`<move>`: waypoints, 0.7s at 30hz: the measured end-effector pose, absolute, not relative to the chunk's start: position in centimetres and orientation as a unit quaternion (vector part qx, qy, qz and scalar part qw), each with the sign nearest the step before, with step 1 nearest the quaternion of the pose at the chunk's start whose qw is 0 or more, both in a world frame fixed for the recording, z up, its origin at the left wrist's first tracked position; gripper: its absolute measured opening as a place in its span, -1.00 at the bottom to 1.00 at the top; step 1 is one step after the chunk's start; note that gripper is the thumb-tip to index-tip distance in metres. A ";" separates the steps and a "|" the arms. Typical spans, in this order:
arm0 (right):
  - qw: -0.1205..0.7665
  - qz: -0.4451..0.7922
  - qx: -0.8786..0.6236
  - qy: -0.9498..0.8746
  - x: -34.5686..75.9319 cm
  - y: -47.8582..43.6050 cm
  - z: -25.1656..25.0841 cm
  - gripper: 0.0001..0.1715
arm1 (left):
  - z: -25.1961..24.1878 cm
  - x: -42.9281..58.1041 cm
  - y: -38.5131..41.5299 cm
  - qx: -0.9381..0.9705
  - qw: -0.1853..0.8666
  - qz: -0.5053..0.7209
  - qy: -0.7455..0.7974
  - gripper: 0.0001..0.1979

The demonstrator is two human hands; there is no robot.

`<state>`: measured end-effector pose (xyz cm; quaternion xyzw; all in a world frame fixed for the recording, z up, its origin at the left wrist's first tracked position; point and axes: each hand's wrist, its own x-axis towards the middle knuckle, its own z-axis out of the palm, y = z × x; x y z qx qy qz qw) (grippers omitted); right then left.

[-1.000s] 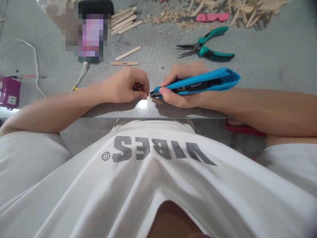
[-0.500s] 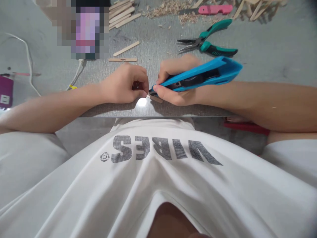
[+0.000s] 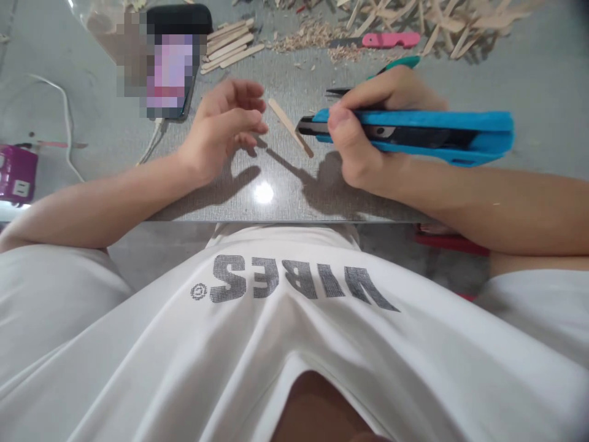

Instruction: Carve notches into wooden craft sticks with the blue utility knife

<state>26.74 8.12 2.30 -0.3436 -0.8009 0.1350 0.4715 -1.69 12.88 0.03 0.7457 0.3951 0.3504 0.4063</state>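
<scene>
A blue utility knife (image 3: 437, 132) is gripped in my right hand (image 3: 368, 132), its dark tip pointing left. Just past that tip, a pale wooden craft stick (image 3: 288, 123) slants between my hands; whether it touches the knife or is lifted off the table I cannot tell. My left hand (image 3: 221, 129) is off the stick, palm turned inward, fingers apart and holding nothing. Behind my right hand, green-handled pliers (image 3: 338, 92) are mostly hidden.
Several craft sticks (image 3: 230, 46) lie in a pile beyond my left hand, by a phone (image 3: 170, 73) on a white cable (image 3: 151, 141). Wood shavings (image 3: 308, 38), a pink-handled blade (image 3: 391, 40) and split sticks (image 3: 453, 24) lie at the back. A purple socket block (image 3: 18, 175) sits left.
My left hand has let go of the stick and opened, moving up and left. My right hand has moved right and up with the knife, which now lies more level. The stick has shifted upward.
</scene>
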 end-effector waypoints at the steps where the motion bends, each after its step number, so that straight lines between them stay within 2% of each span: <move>1: 0.475 0.119 -0.342 -0.802 26.8 8.1 2.2 -0.55 | 0.5 -1.2 12.1 0.656 0.509 0.367 0.419 -0.61; 2: 0.482 0.100 -0.339 -0.802 26.8 8.0 2.0 -0.51 | 1.0 -0.7 11.4 0.592 0.562 0.376 0.438 -0.62; 4: 0.474 0.080 -0.328 -0.813 26.6 8.1 1.7 -0.45 | 2.0 0.1 10.2 0.558 0.595 0.371 0.444 -0.52; 7: 0.432 0.109 -0.306 -0.841 26.4 8.6 1.4 -0.39 | 2.4 0.6 9.8 0.604 0.566 0.362 0.429 -0.49; 12: 0.321 0.217 -0.240 -0.890 26.7 10.6 1.2 -0.27 | 0.9 -0.5 12.0 0.648 0.512 0.347 0.444 -0.66; 14: 0.261 0.285 -0.193 -0.902 27.0 11.4 1.2 -0.32 | 0.4 -1.0 13.0 0.659 0.505 0.326 0.451 -0.70; 17: 0.188 0.368 -0.135 -0.901 27.3 12.1 1.9 -0.56 | 0.2 -1.5 13.8 0.674 0.515 0.283 0.447 -0.73; 21: 0.086 0.498 -0.175 -0.845 27.7 12.6 3.3 -0.71 | 1.1 -1.3 13.4 0.675 0.519 0.279 0.445 -0.79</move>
